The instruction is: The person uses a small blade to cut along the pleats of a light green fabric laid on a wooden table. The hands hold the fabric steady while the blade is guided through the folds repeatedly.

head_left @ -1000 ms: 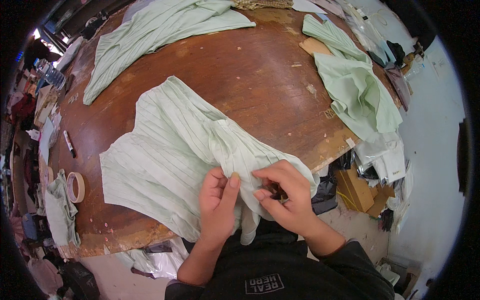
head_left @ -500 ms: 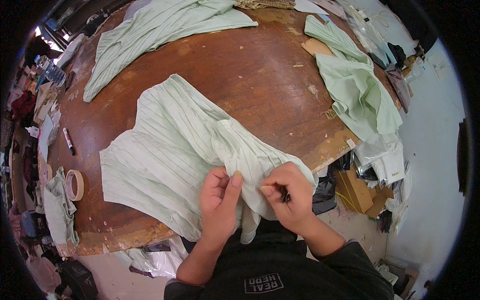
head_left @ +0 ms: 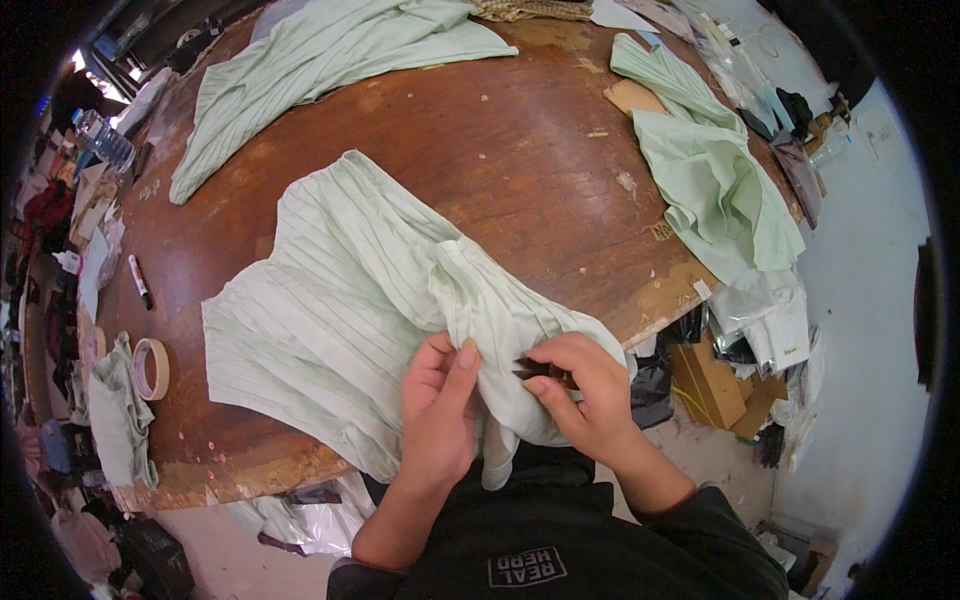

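Observation:
A pale green pleated garment lies spread over the near edge of the table, its right part bunched up in front of me. My left hand pinches a fold of its cloth between thumb and fingers. Close by on the right, my right hand is closed around small dark thread snips. Their tips point left toward the pinched cloth, with a small gap to my left thumb. Most of the snips' body is hidden within my right fingers.
More pale green cloth lies at the far left and the right of the brown wooden table. A tape roll, a marker and a folded cloth sit along the left. Below the right edge stands a cardboard box.
My right hand has turned and its fingers have shifted, so the dark snips now show pointing left. My left hand keeps its pinch on the cloth, nearly unmoved.

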`<state>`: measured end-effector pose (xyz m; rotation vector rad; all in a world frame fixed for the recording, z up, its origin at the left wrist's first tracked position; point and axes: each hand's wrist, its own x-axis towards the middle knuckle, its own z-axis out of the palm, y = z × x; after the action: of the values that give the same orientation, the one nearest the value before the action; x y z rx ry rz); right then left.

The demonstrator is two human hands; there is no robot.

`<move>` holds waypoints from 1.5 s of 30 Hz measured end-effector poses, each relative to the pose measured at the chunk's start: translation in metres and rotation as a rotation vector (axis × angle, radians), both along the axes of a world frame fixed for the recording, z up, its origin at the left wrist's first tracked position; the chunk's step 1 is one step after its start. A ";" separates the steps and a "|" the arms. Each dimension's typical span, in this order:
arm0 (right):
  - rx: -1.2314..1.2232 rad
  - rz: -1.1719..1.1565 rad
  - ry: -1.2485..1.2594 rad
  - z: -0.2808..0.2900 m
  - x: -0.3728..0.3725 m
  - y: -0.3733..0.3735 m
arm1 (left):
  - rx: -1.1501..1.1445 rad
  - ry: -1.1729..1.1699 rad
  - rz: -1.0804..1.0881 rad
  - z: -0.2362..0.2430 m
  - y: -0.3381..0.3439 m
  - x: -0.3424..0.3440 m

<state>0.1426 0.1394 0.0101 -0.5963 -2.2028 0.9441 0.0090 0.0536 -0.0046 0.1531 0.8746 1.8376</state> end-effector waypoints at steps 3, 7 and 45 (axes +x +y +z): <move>0.017 0.009 0.008 0.003 -0.003 -0.001 | -0.002 0.012 0.009 0.000 0.001 0.001; 0.069 -0.022 0.027 0.001 -0.007 -0.003 | -0.011 0.032 0.018 -0.001 0.001 0.002; -1.414 0.059 0.354 0.007 0.013 -0.039 | 0.011 0.165 0.050 -0.005 -0.012 0.020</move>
<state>0.1553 0.1000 0.0169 -0.8326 -0.9585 2.3683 0.0289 0.0419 -0.0098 0.2956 0.9898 1.8964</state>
